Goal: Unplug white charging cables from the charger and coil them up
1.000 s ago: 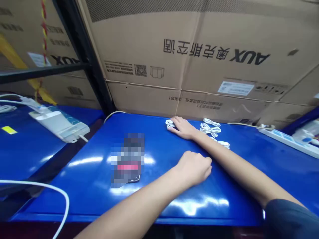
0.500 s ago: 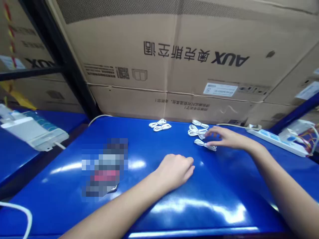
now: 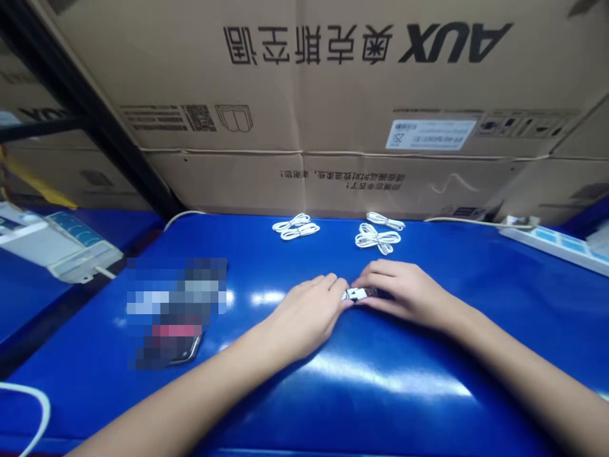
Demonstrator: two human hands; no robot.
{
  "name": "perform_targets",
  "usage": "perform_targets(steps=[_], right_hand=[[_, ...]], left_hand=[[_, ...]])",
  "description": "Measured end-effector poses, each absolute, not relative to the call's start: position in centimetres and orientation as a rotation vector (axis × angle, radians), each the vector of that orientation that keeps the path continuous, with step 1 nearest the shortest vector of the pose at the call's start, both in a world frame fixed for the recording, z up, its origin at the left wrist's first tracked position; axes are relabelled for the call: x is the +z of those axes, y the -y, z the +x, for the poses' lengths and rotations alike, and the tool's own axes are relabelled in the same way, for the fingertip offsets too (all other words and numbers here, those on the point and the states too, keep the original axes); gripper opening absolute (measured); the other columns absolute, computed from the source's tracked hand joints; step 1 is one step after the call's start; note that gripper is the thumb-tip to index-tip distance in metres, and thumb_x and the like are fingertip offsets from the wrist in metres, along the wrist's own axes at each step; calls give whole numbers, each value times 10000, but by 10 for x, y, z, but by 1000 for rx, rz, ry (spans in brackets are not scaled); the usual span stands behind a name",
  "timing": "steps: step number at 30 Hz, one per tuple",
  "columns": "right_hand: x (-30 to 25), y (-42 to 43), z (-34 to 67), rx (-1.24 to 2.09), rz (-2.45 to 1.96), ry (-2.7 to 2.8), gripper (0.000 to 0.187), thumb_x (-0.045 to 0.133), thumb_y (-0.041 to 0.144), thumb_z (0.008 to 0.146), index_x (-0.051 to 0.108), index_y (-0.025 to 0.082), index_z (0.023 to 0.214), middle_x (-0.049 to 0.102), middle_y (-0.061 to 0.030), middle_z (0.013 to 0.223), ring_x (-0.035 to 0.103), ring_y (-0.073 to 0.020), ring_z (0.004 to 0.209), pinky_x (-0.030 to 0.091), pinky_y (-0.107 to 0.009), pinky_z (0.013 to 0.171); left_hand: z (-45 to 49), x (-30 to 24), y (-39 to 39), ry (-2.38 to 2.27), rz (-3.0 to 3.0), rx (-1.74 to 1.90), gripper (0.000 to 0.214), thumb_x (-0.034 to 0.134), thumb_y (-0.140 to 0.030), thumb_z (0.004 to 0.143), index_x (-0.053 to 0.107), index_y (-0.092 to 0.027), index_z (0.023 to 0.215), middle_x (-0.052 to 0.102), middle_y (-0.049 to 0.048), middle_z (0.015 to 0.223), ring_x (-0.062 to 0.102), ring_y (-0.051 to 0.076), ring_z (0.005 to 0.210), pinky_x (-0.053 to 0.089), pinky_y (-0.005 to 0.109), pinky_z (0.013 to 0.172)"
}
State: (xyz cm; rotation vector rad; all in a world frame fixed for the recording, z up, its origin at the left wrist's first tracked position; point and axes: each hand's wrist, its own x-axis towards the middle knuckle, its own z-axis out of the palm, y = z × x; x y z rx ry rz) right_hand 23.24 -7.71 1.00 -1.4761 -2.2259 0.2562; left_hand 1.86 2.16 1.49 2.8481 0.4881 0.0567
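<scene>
Left hand point(image 3: 304, 319), right hand point(image 3: 404, 292) met on a white plug point(image 3: 360, 294) (edge point(image 3: 143, 444) well away).

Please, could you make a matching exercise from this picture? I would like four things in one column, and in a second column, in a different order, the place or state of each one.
Things:
1. white cable plug
2. coiled white cables
3. power strip
4. AUX carton

Places or states:
A. behind the table, with its print upside down
B. at the right end of the blue table
C. between the left hand and the right hand
D. lying in bundles beyond the hands

Pairs: 1-C, 2-D, 3-B, 4-A
</scene>
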Motion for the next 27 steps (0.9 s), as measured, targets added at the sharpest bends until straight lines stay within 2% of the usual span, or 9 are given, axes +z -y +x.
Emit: perform_targets(steps=[2, 4, 7, 9, 11, 14, 20, 24, 27], right_hand=[[10, 77, 231, 305, -1441, 2193, 247, 552, 377, 1027, 697, 206, 1132, 712, -91, 1060, 656, -226, 958, 502, -345, 817], [11, 77, 231, 505, -1400, 2091, 251, 541, 374, 1032, 705, 199, 1106, 719, -83, 1050, 659, -217, 957, 499, -342, 839], [11, 76, 231, 887, -1369, 1814, 309, 466, 409, 1058, 692, 204, 1105, 732, -51, 923, 676, -197, 844, 518, -323, 778], [9, 75, 232, 1006, -1385, 1694, 295, 509, 430, 1038, 697, 208, 1093, 727, -37, 887, 676, -194, 819, 522, -312, 749], [7, 75, 233, 1040, -1395, 1667, 265, 604, 439, 988, 713, 215, 1076, 725, -35, 913, 671, -197, 838, 520, -309, 749], [4, 74, 232, 1065, -1365, 1631, 299, 640, 443, 960, 697, 223, 1154, 715, -29, 909, 657, -186, 793, 516, -301, 713], [8, 75, 227, 1052, -1339, 1770, 214, 598, 386, 995, 718, 229, 1081, 726, -38, 1050, 656, -203, 953, 498, -325, 866], [14, 76, 226, 1139, -1343, 1791, 202, 599, 397, 993, 666, 207, 1009, 691, -31, 984, 628, -194, 904, 493, -309, 827], [19, 78, 226, 1226, -1337, 1867, 217, 556, 419, 1011, 615, 213, 1043, 652, -27, 992, 588, -184, 875, 480, -301, 799]], left_hand=[[19, 14, -24, -503, 2855, 36, 274, 355, -312, 1075, 591, -177, 1038, 668, 73, 992, 636, 247, 910, 496, 359, 794], [19, 14, -25, -462, 2850, 29, 245, 394, -295, 1065, 594, -179, 986, 671, 62, 942, 634, 249, 896, 484, 354, 778], [18, 15, -25, -373, 2807, 32, 190, 461, -276, 1048, 592, -185, 944, 675, 49, 944, 634, 233, 885, 468, 333, 764], [18, 16, -24, -345, 2764, 50, 179, 481, -298, 1045, 583, -191, 944, 678, 46, 982, 637, 217, 880, 463, 315, 746], [18, 16, -24, -341, 2734, 80, 152, 482, -301, 1045, 570, -196, 980, 679, 49, 1027, 646, 209, 897, 460, 305, 745], [17, 14, -25, -386, 2663, 128, 95, 465, -271, 1043, 532, -204, 1055, 689, 53, 1056, 669, 211, 932, 454, 294, 737], [17, 12, -28, -498, 2615, 74, 108, 459, -273, 1020, 489, -201, 1095, 725, 63, 983, 705, 259, 889, 436, 309, 658], [18, 11, -27, -441, 2698, 79, 99, 448, -272, 1029, 502, -198, 1067, 720, 53, 952, 697, 252, 878, 435, 310, 682], [18, 11, -27, -348, 2783, 89, 141, 409, -288, 1050, 518, -199, 1043, 712, 49, 969, 679, 232, 861, 437, 313, 710]])
